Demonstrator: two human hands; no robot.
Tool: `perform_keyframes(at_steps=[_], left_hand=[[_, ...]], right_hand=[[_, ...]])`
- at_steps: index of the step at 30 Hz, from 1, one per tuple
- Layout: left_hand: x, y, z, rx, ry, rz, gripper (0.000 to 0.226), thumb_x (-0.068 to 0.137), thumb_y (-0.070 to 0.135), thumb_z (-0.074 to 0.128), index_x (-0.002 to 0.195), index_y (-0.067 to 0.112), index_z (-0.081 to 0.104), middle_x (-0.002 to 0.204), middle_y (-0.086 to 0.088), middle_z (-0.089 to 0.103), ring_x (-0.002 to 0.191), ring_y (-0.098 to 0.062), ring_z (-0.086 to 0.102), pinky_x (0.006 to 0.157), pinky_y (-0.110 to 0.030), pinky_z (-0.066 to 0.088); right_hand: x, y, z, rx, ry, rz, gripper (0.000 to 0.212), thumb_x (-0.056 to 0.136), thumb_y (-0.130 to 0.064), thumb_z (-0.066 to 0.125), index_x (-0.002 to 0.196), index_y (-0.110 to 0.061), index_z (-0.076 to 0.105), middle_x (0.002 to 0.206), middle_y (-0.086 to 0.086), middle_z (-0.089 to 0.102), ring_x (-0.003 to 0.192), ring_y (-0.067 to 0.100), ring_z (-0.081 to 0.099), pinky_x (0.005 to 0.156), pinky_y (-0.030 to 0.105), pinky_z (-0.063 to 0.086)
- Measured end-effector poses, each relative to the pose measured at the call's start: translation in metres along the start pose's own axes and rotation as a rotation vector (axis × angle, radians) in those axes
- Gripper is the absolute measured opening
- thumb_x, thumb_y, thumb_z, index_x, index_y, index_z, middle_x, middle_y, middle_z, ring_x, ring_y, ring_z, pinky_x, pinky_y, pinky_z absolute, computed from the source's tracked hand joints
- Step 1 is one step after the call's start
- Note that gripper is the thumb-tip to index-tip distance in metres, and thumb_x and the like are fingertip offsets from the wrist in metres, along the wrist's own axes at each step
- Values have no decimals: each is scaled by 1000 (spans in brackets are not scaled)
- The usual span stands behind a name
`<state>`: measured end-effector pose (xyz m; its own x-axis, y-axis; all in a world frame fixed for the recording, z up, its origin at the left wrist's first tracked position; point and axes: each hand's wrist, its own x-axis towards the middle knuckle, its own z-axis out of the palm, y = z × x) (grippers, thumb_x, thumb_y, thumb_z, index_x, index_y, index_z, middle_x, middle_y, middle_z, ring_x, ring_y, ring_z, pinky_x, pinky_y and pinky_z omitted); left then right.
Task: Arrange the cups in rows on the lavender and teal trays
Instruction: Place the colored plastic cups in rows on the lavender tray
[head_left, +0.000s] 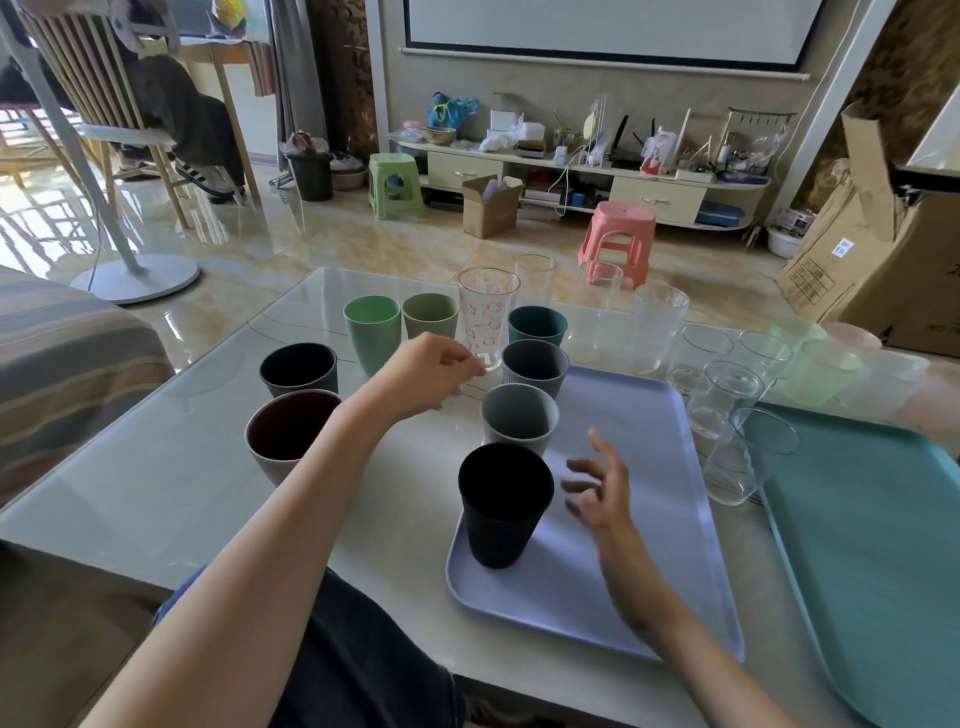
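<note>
Bright daylight from left, beyond chair (98, 104). Strong glare patches on floor (249, 228) at left, window-grid shadows across tiles. Glossy table (156, 467) mirrors light, pale sheen along far edge. Soft shadows under cups fall toward right on lavender tray (623, 571). Clear glasses (727, 405) low-contrast, hard to separate. Right hand (602, 488) slightly motion-blurred at fingers. Wide-angle distortion: walls and box (872, 249) lean at edges, table lines bow. Background cabinet (597, 176) soft, mildly out of focus.
</note>
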<state>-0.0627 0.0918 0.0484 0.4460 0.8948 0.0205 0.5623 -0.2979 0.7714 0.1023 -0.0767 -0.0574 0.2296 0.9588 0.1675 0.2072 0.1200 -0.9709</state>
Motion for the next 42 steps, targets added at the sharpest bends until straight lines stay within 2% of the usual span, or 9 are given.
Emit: perform_keyframes(at_steps=[7,12,16,21,25,31,35,38,42], left_hand=[[1,-23,-39,512,511,-133,24,89,21,45,98,20,68,100,-10,66,92,-33,58,71,-36,49],[-4,-54,-59,643,163,-409,50,85,46,56,128,21,50,134,-14,47,128,-34,37,100,-43,39],[-6,-52,-55,714,50,-475,57,86,49,56,134,22,41,139,-11,41,130,-34,31,98,-46,34],[-1,-61,-58,700,40,-442,48,89,45,52,131,23,42,132,-3,49,125,-28,43,84,-43,34],[4,-74,-61,637,1,-454,38,90,38,53,125,23,50,128,1,52,120,-26,48,90,-44,35],[7,-76,-58,632,49,-335,34,91,18,51,124,18,52,124,-7,56,113,-31,54,86,-39,45],[8,-73,-54,620,149,-267,48,88,4,44,132,22,36,98,-9,56,85,-33,56,65,-35,41],[11,-72,-49,663,96,-260,64,89,10,50,143,37,25,110,-11,59,97,-32,59,68,-35,42],[13,-71,-42,704,41,-288,39,89,23,56,128,28,54,116,-8,61,102,-31,61,81,-38,50]], right_hand=[[84,-65,-6,-216,140,-304,40,86,-54,37,120,-34,44,114,0,52,99,-2,51,82,6,39],[175,-108,38,-611,-67,-583,25,94,-30,46,111,-13,54,92,6,63,85,17,60,78,34,54],[230,-107,84,-1142,-436,-348,44,93,-29,52,134,-27,35,114,8,60,100,25,59,72,36,50],[266,-84,125,-1555,-478,-231,62,95,-19,47,146,-39,16,125,10,55,94,26,54,66,34,44],[277,-70,137,-1589,-429,-212,59,96,-8,37,144,-41,25,138,13,48,126,34,41,97,42,38],[265,-72,136,-1433,-467,-368,42,91,-5,40,119,-33,54,117,3,61,104,25,56,70,31,39],[249,-73,130,-1330,-564,-313,33,92,-14,46,112,-36,62,117,-5,62,106,22,56,72,30,40],[233,-75,122,-1216,-602,-306,27,91,-19,50,110,-31,64,116,-5,63,106,21,56,73,30,41],[218,-71,113,-1079,-575,-304,24,88,-16,52,101,-26,70,107,-2,69,99,22,60,78,33,49]])
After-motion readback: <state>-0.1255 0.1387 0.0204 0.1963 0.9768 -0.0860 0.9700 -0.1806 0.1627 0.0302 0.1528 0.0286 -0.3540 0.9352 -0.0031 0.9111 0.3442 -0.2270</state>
